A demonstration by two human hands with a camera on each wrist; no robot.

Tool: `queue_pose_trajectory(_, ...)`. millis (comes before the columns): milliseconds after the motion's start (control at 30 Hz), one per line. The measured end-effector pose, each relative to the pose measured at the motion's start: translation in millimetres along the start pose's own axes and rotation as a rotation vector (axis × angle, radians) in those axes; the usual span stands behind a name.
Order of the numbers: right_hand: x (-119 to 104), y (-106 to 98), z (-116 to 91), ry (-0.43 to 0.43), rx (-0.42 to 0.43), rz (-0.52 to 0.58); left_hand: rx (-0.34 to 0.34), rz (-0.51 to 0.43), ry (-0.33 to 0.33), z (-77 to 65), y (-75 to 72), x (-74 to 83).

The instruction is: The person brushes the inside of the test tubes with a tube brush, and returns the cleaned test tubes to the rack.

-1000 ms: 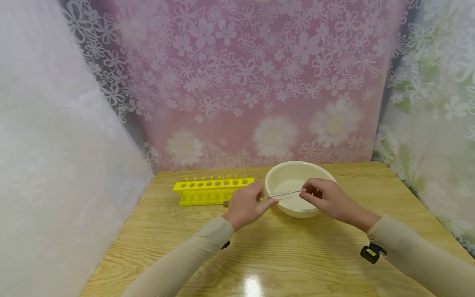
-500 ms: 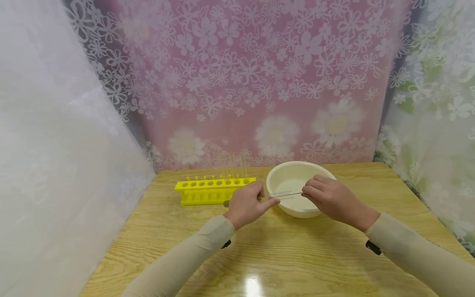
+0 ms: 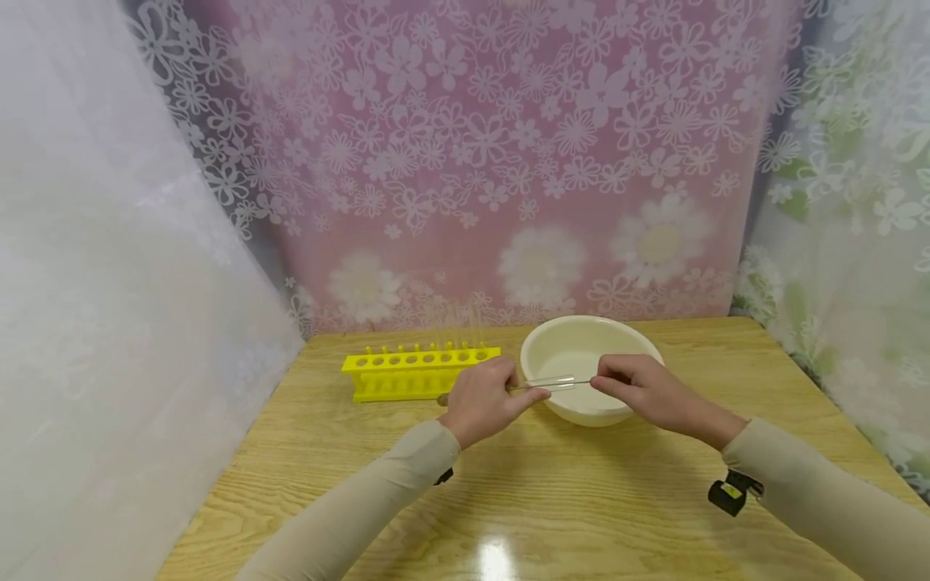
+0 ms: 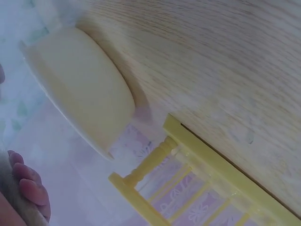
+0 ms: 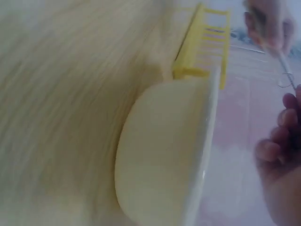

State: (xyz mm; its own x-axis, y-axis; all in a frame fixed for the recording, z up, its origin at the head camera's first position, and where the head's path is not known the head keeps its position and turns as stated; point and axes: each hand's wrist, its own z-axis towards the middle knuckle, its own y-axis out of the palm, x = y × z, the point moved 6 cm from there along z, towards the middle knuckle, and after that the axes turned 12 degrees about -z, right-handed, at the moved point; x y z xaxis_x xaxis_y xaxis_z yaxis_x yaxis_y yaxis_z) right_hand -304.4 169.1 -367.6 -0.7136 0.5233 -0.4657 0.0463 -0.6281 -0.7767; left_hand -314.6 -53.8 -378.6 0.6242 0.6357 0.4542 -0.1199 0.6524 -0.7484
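Note:
In the head view my left hand grips a clear glass test tube, its open mouth toward the right. A thin wire handle runs out of that mouth to my right hand, where thumb and fingers pinch it. It looks like a test tube brush, with a brownish end showing left of my left hand. Both hands are at the cream basin, the tube's mouth over its opening. In the right wrist view the tube's round mouth sits close to my right fingertips.
A yellow test tube rack stands left of the basin, partly behind my left hand. Several clear test tubes rise behind its right half. The wooden table reaches back to a pink flowered curtain.
My right hand has shifted slightly and turned at the wrist, first one way and then back, still pinching the brush's wire. My left hand has stayed nearly in place on the test tube.

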Motion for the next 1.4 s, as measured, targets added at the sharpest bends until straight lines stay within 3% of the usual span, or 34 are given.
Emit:
queue_pose_trajectory(133,16,15,-2,0.309,-0.177,0.534,0.007,0.023,0.010,0.4,0.4,1.7)
queue_pose_trajectory(167,18,18,-4,0.363,-0.199,0.610,0.006,0.029,0.013,0.5,0.8,2.0)
queue_pose_trajectory(233,20,20,-5,0.392,-0.204,0.616,0.006,0.037,0.021,0.7,1.6,2.6)
queue_pose_trajectory(267,19,19,-5,0.357,-0.180,0.541,0.005,0.034,0.022,0.7,1.8,2.5)
queue_pose_trajectory(333,15,13,-4,0.230,-0.096,0.282,-0.001,0.026,0.020,0.6,2.4,2.1)
queue_pose_trajectory(467,-4,-2,-6,-0.109,0.163,-0.316,-0.013,-0.007,-0.010,0.5,3.1,-0.7)
queue_pose_trajectory(533,-13,-5,-9,-0.270,0.251,-0.495,-0.019,-0.019,-0.025,0.3,3.7,-2.2)
queue_pose_trajectory(667,-25,-5,-13,-0.505,0.338,-0.643,-0.024,-0.034,-0.036,0.5,3.9,-2.9)
queue_pose_trajectory(800,-29,-4,-14,-0.565,0.355,-0.669,-0.023,-0.034,-0.033,0.1,4.8,-2.6)
queue_pose_trajectory(933,-27,-7,-13,-0.440,0.283,-0.561,-0.022,-0.039,-0.023,-0.4,4.6,-2.1)
queue_pose_trajectory(1100,-9,-6,-7,-0.071,0.074,-0.091,-0.009,-0.007,0.025,-0.3,4.0,0.3)
queue_pose_trajectory(1300,12,11,-7,0.335,-0.151,0.487,0.004,0.067,0.084,-1.5,5.7,5.4)
queue_pose_trajectory(1400,16,16,-8,0.436,-0.173,0.568,0.017,0.103,0.105,-1.4,5.8,6.8)
